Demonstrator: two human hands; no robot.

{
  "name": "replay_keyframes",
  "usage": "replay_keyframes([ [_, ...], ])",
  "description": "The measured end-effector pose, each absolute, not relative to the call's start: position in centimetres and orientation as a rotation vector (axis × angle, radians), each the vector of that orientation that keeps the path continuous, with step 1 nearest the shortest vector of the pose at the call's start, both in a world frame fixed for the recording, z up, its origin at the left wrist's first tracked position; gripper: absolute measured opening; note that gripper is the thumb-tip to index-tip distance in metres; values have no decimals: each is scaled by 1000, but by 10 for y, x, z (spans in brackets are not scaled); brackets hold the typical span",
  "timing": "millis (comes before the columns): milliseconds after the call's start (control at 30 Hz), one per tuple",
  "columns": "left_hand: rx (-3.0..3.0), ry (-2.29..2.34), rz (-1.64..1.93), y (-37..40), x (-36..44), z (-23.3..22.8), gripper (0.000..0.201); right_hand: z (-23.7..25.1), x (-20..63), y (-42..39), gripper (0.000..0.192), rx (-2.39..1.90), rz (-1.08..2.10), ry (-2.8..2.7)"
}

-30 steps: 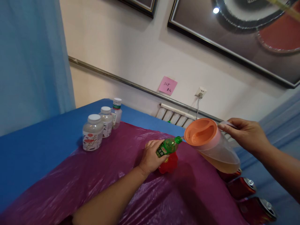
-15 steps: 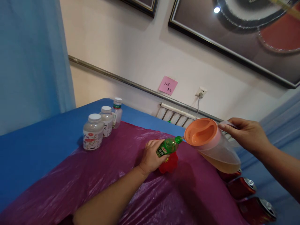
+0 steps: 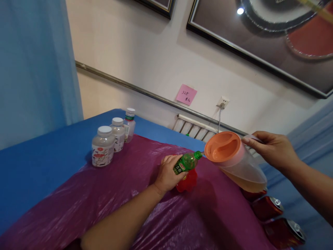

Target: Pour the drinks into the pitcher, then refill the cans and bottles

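Purple plastic sheeting covers the near part of a blue-clothed worktop set against a cream wall with a rail, a pink note and framed pictures. Three white-capped bottles stand near the sheet's far left edge. Mid-sheet, the left hand is closed around a green bottle tilted over a red cup. The right hand grips the handle of an orange-lidded jug tilted toward the bottle. Red cans lie along the right edge.

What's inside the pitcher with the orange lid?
The tilted pitcher, held by the right hand, has yellowish-brown liquid pooled at its low side. The orange lid hides the spout's inside.
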State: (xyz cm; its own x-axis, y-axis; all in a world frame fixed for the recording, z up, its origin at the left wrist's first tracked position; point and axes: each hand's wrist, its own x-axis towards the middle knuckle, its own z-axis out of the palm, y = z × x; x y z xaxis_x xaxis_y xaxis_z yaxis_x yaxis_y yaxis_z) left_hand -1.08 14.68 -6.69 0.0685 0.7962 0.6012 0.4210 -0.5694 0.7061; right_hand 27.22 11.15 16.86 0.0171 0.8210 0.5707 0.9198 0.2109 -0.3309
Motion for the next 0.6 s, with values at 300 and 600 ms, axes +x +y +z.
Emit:
replay_keyframes([
  [300,1998,1212,1516,147,-10,-70,64,171,268,111,60,-1692,-45,-1726],
  [600,1996,1215,1502,146,-10,-67,64,170,272,112,63,-1661,-61,-1748],
])
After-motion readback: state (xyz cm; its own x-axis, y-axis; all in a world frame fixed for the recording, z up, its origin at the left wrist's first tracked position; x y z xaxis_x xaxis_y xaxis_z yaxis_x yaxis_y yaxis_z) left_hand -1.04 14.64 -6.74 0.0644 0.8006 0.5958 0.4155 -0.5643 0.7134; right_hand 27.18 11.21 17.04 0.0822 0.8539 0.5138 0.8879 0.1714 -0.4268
